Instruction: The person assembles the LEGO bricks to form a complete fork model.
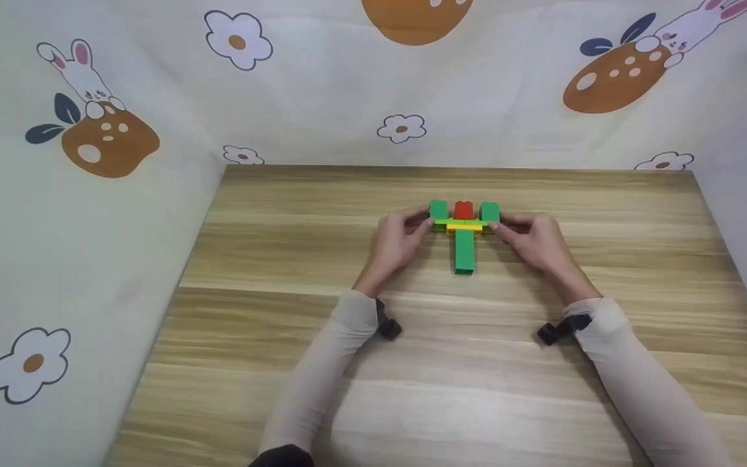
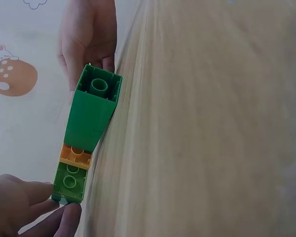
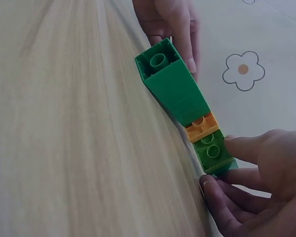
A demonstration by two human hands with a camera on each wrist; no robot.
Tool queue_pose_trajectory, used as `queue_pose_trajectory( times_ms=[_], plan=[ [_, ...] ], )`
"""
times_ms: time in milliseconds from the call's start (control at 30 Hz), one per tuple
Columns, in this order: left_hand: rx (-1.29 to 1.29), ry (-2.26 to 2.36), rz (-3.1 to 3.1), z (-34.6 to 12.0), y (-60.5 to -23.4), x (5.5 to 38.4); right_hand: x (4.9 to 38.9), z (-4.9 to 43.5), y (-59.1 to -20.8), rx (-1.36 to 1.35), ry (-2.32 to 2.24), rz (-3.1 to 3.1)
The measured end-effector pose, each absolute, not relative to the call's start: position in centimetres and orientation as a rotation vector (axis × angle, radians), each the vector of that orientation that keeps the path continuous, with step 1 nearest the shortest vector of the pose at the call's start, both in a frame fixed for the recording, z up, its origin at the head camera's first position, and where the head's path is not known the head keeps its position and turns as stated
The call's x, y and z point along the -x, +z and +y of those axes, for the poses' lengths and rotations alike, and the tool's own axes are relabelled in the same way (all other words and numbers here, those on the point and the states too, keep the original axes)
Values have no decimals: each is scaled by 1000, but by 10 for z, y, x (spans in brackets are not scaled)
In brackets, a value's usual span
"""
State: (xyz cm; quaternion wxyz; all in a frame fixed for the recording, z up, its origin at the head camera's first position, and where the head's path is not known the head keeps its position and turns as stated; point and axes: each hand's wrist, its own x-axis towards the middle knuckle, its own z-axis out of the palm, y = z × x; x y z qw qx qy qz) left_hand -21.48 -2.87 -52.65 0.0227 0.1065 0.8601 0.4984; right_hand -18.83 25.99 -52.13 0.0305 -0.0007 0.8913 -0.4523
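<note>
A small building-block model lies toward the back of the table. Its long green block (image 1: 464, 251) points to the front, hollow underside facing the wrist cameras. Behind that block sit a yellow plate (image 1: 456, 229) and a light green crosspiece (image 2: 70, 181). A red block (image 1: 463, 210) stands in the middle at the back, flanked by a green block (image 1: 438, 209) on the left and another green block (image 1: 489, 211) on the right. My left hand (image 1: 399, 241) pinches the left end of the crosspiece between thumb and fingers. On the opposite end, my right hand (image 1: 534, 241) grips likewise.
The wooden table (image 1: 257, 363) runs back to a patterned cloth wall (image 1: 321, 104) with rabbits, fruit and flowers. More cloth rises along both sides. A dark wrist camera (image 1: 389, 326) is strapped at the left sleeve, and another camera (image 1: 554, 332) at the right.
</note>
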Motion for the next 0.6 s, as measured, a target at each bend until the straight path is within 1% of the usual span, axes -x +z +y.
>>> queue_pose_trajectory(
  times_ms=[367, 600],
  plan=[
    [-310, 1612, 2641, -34, -535, 215, 192, 252, -528, 70, -1436, 2779],
    [-291, 1642, 2612, -34, -535, 214, 191, 252, -527, 60, -1458, 2754]
  ],
)
